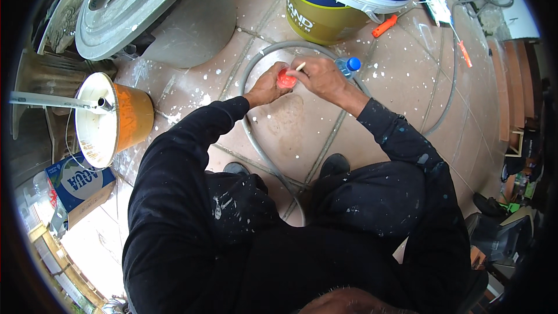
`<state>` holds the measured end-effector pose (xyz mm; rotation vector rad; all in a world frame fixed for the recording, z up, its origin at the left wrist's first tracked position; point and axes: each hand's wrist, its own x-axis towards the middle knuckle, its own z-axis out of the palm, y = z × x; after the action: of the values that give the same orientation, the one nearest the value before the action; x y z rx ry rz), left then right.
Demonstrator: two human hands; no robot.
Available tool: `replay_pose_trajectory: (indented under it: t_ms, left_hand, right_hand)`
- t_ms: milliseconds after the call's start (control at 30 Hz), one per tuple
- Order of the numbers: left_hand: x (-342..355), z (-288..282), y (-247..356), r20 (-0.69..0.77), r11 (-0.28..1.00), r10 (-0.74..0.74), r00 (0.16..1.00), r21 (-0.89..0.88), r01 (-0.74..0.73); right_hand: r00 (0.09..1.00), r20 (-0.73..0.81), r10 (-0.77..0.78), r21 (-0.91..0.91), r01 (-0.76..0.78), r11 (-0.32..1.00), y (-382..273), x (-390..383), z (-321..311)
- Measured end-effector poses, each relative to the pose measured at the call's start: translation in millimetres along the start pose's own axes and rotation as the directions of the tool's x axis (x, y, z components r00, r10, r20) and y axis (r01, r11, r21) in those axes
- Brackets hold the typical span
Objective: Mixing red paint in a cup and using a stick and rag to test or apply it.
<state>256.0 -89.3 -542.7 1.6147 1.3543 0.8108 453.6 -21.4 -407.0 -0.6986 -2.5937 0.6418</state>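
Observation:
In front of me, over the tiled floor, my left hand (266, 86) is closed round a small round red container (286, 79), which looks like a cup. Right against it, my right hand (319, 77) pinches a thin pale stick (300, 67). The stick's upper end shows between the fingers; its lower end is hidden, so I cannot tell whether it reaches into the container. Just beyond my right hand stands a clear plastic bottle (347, 67) with a blue cap, partly covered by that hand.
A grey hose (251, 131) loops across the floor around my hands. Ahead stand a large grey lidded bin (192, 29) and a blue-lidded paint bucket (317, 14). An orange-stained bucket (135, 117) is at left. Orange-handled paint tools (385, 25) lie at far right.

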Motion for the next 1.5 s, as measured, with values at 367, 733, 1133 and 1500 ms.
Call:
replay_pose_trajectory:
  t_ms: [367,733,1133,1500]
  left_hand:
    - [4,7,-14,0.003,1.0,-0.001,1.0,0.009,0.001]
    - [3,3,-8,-0.001,0.999,0.011,1.0,0.05,-0.011]
    - [2,6,-12,-0.011,0.997,-0.028,1.0,0.068,0.029]
    - [2,4,-8,-0.015,0.999,-0.005,1.0,0.05,0.006]
  right_hand:
    - [0.998,-0.006,-0.064,0.196,0.064,0.979,-10,-9,-4]
    - [0.995,0.099,-0.004,0.205,-0.016,0.979,-15,-6,-6]
    - [0.995,0.094,0.044,0.184,-0.061,0.981,-18,-3,-10]
    - [1.0,0.007,0.01,0.231,-0.012,0.973,-14,-6,-4]
